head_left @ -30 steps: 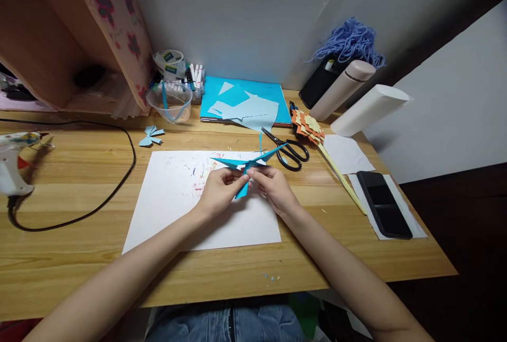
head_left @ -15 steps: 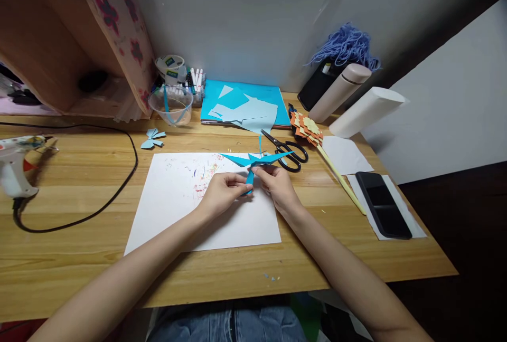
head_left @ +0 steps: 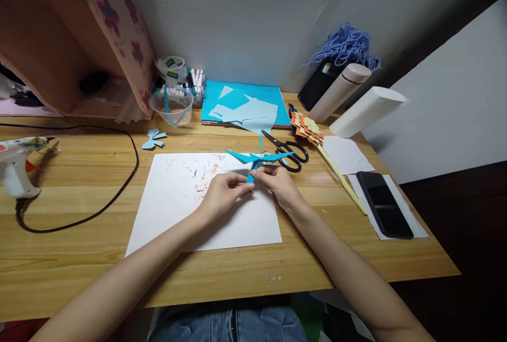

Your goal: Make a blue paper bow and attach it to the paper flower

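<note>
Nearest, at 6 o'clock from the hands, tiny paper crumbs point(head_left: 273, 277) dot the smooth, wood-grained tabletop point(head_left: 222, 278). A flat white sheet point(head_left: 170, 215), speckled with colour, lies beneath the hands.

Over it, the left hand point(head_left: 222, 191) is nearly closed, thumb and fingers pinching the lower stem of a blue paper shape point(head_left: 257, 159). The right hand point(head_left: 279, 183) pinches higher up the same stem, fingers curled. Two long, pointed wings spread beyond the fingertips, toward 11 and 1 o'clock. The piece should be very light and crisp, quick to crease; its thin wing tips look the weakest part, so the folded stem seems the best hold.

At 3 o'clock lies a smooth, dark phone point(head_left: 384, 205); at 9, a hard white glue gun point(head_left: 18, 173). Scissors point(head_left: 282, 148) with black loops lie at 1 o'clock, and a pale blue paper bow point(head_left: 153, 139) at 10. Farther off are a layered orange-and-cream paper flower point(head_left: 307, 128) at 2, a clear, thin-walled cup point(head_left: 151, 102) between 10 and 11, and a flat blue folder point(head_left: 271, 92) at 12.
</note>
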Tool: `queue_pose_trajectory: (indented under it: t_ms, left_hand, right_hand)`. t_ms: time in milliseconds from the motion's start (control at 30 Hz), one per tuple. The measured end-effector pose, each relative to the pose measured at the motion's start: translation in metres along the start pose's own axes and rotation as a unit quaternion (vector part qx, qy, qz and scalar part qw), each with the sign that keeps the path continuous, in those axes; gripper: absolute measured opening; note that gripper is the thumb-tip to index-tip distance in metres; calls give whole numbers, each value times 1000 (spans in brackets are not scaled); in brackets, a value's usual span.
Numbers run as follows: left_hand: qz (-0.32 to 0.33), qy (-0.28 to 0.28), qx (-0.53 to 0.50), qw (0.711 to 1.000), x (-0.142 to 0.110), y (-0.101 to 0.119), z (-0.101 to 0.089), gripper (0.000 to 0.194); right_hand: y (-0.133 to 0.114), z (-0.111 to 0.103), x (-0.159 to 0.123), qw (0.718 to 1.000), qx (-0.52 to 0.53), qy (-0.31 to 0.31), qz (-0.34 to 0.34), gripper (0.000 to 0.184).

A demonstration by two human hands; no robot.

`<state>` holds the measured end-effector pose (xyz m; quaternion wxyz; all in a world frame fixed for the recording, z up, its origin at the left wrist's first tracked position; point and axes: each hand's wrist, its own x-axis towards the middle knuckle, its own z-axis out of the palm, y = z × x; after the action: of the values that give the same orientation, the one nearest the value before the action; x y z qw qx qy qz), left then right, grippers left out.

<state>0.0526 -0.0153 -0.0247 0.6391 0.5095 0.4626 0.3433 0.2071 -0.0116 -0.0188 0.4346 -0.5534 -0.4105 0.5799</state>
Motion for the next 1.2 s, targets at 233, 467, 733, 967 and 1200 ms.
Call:
queue_pose_trajectory:
  t_ms: [233,467,733,967,1200]
  left_hand:
    - [-38,-17,-22,999,-2,2,3,17]
    - [5,-48,-18,999,-2,-2,0,22]
    - [6,-21,-45,999,-3,-2,5,28]
    - [-17,-22,-65,997,-4,5,6,30]
    - [-14,-20,-71,997,-3,1,7,29]
  right_hand:
    - [-3,0,-1,1000,-13,-12,-1,30]
    - [-3,-6,1,996,-54,-67,-5,31]
    - [4,3,-2,999,2,-28,-42,26]
    - [8,5,-2,999,35,4,-20,31]
    - [12,7,-3,997,70,-14,-32,34]
